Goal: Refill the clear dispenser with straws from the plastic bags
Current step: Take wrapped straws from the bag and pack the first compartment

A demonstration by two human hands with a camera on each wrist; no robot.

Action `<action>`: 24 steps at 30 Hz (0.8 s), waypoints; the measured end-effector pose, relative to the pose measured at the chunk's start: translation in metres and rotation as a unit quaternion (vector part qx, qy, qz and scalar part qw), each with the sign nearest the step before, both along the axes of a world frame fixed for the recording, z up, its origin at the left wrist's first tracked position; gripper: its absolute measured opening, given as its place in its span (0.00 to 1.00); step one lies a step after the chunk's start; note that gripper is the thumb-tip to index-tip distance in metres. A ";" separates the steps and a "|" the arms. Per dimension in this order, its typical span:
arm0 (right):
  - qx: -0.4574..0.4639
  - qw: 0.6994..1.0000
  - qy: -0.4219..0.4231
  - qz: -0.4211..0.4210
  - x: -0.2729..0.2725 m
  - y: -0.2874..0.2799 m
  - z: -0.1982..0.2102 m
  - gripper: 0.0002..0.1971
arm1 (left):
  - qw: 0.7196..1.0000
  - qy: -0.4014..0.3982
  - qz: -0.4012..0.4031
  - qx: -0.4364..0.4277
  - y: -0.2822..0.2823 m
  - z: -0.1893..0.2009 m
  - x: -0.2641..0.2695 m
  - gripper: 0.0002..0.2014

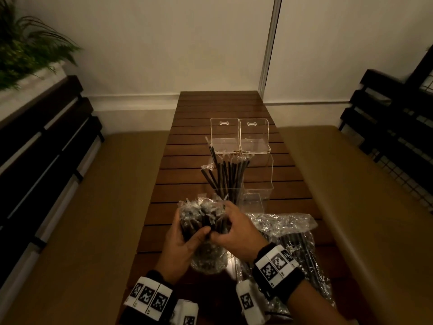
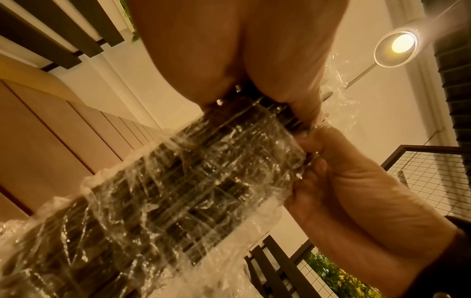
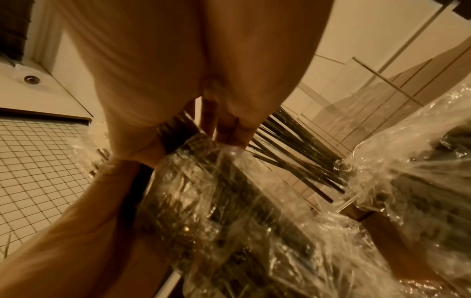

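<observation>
A clear plastic bag packed with black wrapped straws point(image 1: 199, 215) is held upright over the near part of the wooden slat table point(image 1: 192, 146). My left hand point(image 1: 185, 240) grips it from the left, thumb across the front. My right hand point(image 1: 234, 227) grips the top of the straws from the right, fingers curled round them. In the left wrist view the bag point(image 2: 191, 181) runs down from my left hand point(image 2: 254, 60), with my right hand point(image 2: 344, 181) beside it. Just beyond stands the clear dispenser point(image 1: 230, 195) with several black straws point(image 1: 228, 171) fanning out of it.
A second plastic bag of straws point(image 1: 295, 238) lies on the table to the right of my hands. Two clear acrylic holders point(image 1: 240, 137) stand further back, and another clear box point(image 1: 259, 177) sits right of the dispenser. Padded benches flank the table.
</observation>
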State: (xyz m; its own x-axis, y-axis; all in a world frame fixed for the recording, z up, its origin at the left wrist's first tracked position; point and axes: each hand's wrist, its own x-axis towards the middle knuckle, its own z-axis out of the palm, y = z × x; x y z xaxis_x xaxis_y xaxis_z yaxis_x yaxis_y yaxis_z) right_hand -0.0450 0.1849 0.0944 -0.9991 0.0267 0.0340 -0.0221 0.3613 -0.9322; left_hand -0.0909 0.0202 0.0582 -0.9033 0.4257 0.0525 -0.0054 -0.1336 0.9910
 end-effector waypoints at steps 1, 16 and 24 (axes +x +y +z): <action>-0.001 1.000 -0.001 0.004 0.000 0.000 0.001 0.20 | 1.000 0.000 0.001 -0.001 0.000 0.000 -0.001 0.37; 0.048 0.999 -0.017 -0.018 -0.010 0.005 -0.005 0.16 | 0.998 0.042 -0.005 -0.046 -0.003 -0.010 -0.009 0.27; 0.021 0.997 0.049 -0.057 -0.011 0.004 0.006 0.14 | 0.997 0.057 0.034 -0.040 0.003 -0.003 -0.022 0.34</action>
State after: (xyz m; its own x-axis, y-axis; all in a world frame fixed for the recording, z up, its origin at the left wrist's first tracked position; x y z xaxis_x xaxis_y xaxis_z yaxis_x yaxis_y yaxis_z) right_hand -0.0564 0.1890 0.1002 -0.9815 0.1355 0.1354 -0.0696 0.4059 -0.9113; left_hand -0.1132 0.0234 0.0555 -0.9205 0.3700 0.1254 0.1153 -0.0495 0.9921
